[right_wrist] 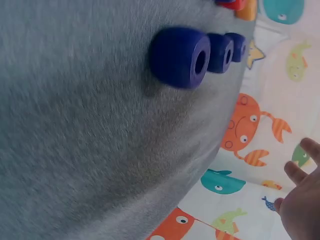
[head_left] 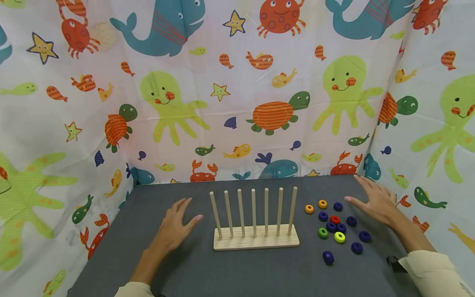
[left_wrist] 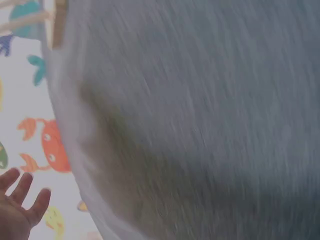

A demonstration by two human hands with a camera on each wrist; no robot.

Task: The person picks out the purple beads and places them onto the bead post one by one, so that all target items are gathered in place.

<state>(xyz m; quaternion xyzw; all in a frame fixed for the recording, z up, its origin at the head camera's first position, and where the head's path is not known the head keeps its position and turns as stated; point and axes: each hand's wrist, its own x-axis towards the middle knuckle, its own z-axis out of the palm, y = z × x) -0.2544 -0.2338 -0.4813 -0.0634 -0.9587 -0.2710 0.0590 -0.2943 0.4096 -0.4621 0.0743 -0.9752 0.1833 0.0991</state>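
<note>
In the head view a pale wooden rack [head_left: 256,243] with several upright pegs stands mid-table, with no beads on its pegs. My left hand [head_left: 173,228], fingers spread and holding nothing, hovers to the left of it. My right hand [head_left: 376,202] is at the far right with fingers extended, beside a scatter of beads. Among these are several dark blue beads [head_left: 365,236], two orange beads [head_left: 322,204], a red bead [head_left: 335,219], a green bead [head_left: 323,233] and a yellow bead [head_left: 339,237]. Up close in the right wrist view, a blue bead [right_wrist: 172,57] shows its hole.
A dark grey cloth [head_left: 237,274] covers the table. White curtains with printed sea animals [head_left: 237,74] hang behind it and along both sides. One blue bead [head_left: 328,258] lies nearer the front than the others. A black strap [head_left: 395,264] sits at the right sleeve.
</note>
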